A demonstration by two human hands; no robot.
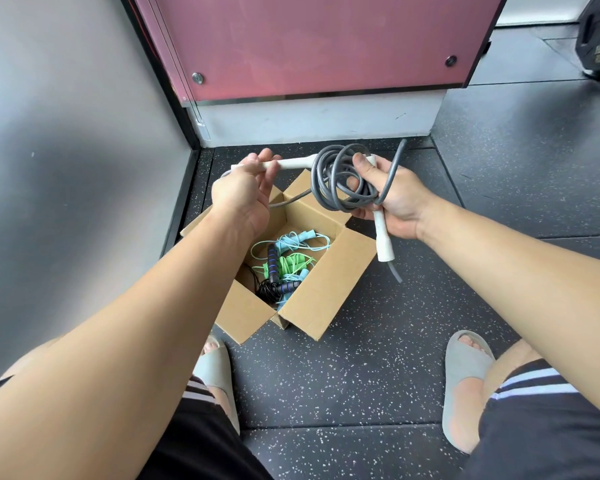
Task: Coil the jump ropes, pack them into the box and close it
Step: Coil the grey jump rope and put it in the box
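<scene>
Right grip clasps coil, left grip handle, above box.

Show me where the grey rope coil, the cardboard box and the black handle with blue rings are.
grey rope coil (317, 188): head view, left arc of the loops.
cardboard box (326, 278): head view, its open right-side flap.
black handle (272, 261): head view, middle of the grip, inside the box.
</scene>
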